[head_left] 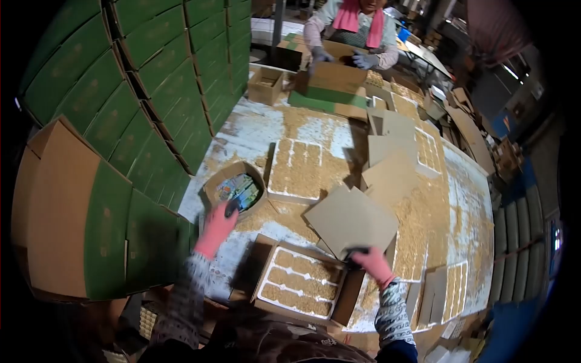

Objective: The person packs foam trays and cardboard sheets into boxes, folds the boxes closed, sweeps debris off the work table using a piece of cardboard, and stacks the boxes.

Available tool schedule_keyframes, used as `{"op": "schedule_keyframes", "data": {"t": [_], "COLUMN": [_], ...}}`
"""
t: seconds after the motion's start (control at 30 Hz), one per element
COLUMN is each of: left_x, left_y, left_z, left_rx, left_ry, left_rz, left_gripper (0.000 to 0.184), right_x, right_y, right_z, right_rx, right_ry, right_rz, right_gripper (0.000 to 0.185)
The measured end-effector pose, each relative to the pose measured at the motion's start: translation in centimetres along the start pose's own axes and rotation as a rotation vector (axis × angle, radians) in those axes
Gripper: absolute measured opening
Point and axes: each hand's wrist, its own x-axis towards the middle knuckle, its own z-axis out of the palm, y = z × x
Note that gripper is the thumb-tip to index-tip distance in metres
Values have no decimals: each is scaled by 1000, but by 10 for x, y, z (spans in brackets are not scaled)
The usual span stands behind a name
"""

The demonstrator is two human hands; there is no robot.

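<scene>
My left hand [217,228], in a pink glove with dark fingertips, is at the near rim of a small cardboard box [209,187]. Colourful printed packets [241,189] lie inside that box; the hand is blurred, so its grip is unclear. My right hand [374,265], gloved alike, has its fingers closed at the lower edge of a grey-brown cardboard sheet [351,221]. Close to my body stands an open carton [349,302]. It contains a white tray [296,284] with rows filled with tan, crumbly material.
Green cartons [163,78] are stacked high on the left, with an open carton [60,212] nearer me. Another filled white tray [295,169] and more cardboard sheets [393,175] lie on the dusty table [239,130]. Across it, a person [351,36] in gloves handles a carton [336,78].
</scene>
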Motion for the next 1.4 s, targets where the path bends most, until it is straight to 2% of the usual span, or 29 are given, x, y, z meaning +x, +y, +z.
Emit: {"op": "schedule_keyframes", "data": {"t": [0.03, 0.07, 0.1, 0.17, 0.2, 0.27, 0.3, 0.37, 0.43, 0.57, 0.63, 0.7, 0.77, 0.83, 0.87, 0.9, 0.93, 0.97, 1.03, 1.07, 1.1, 1.13, 1.17, 1.2, 1.23, 1.3, 1.33, 1.37, 1.4], "left_x": [29, 51, 60, 74, 80, 83, 81, 72, 69, 47, 2, -59, -116, -131, -117, -108, -111, -118, -136, -139, -142, -144, -143, -141, -138, -131, -129, -128, -128], "left_y": [-21, -25, -47, -98, -87, -95, -99, -75, -58, -27, 69, 96, 105, 77, 85, 91, 74, 58, 40, 34, 34, 35, 36, 36, 40, 51, 50, 51, 52], "left_z": [11, 12, 29, 71, 69, 65, 61, 42, 27, 12, -23, 4, 34, 21, -3, -30, -36, -36, -20, -14, -15, -14, -13, -10, -4, 18, 37, 38, 36], "left_rx": [266, 605, 608, 925, 817, 714, 611, 602, 488, 273, 140, 160, 341, 158, 240, 324, 249, 175, 42, -82, -80, -51, -22, -42, -41, 66, 187, 191, 201], "left_ry": [45, -138, -132, -104, -209, -190, -169, -187, -61, 136, -69, -382, -376, -159, -314, -475, -348, -218, -323, -417, -413, -373, -336, -400, -404, -753, -902, -879, -791], "left_rz": [124, 111, 105, 270, 133, 149, 168, 94, 101, 164, 291, 679, 1132, 921, 772, 610, 502, 388, 304, 224, 231, 263, 293, 309, 304, 642, 830, 820, 729], "left_gripper": [39, 32, 32, 23, 23, 18, 26, 31, 37, 34, 38, 37, 37, 28, 48, 69, 67, 65, 65, 65, 65, 65, 64, 59, 59, 55, 60, 60, 68], "right_x": [32, 51, 71, 101, 99, 124, 127, 102, 87, 19, -29, -65, -102, -120, -124, -130, -130, -119, -110, -112, -120, -121, -131, -125, -119, -78, -54, -42, -51], "right_y": [23, 28, 51, 98, 56, 91, 109, 72, 61, 8, -35, -45, -60, -31, -10, 14, 35, 49, 53, 48, 35, 6, -1, 35, 40, 101, 155, 194, 170], "right_z": [-18, -16, -16, -16, -13, -35, -42, -53, -64, -61, -40, -8, 31, 64, 73, 82, 89, 93, 101, 90, 70, 38, 11, -11, -20, 0, 38, 73, 76], "right_rx": [-72, -355, -354, -1345, -1258, -1091, -920, -832, -578, -435, -764, -807, -592, -942, -953, -866, -771, -686, -858, -870, -846, -518, -297, -308, -419, 13, -12, -40, -18], "right_ry": [70, 352, 347, 461, 337, 336, 341, 226, 318, 442, 561, 530, 103, -172, -147, -267, -388, -492, -519, -423, -329, -360, -121, 142, 249, -106, -21, 57, 96], "right_rz": [192, -118, -125, -218, -24, -111, -190, -191, -234, -303, -476, -669, -614, -710, -699, -527, -359, -373, -326, -383, -416, -201, -3, -94, -23, 246, 159, 60, 168], "right_gripper": [48, 72, 72, 89, 81, 73, 65, 44, 36, 39, 35, 30, 26, 23, 23, 25, 26, 33, 39, 45, 50, 52, 52, 58, 66, 62, 63, 64, 67]}}
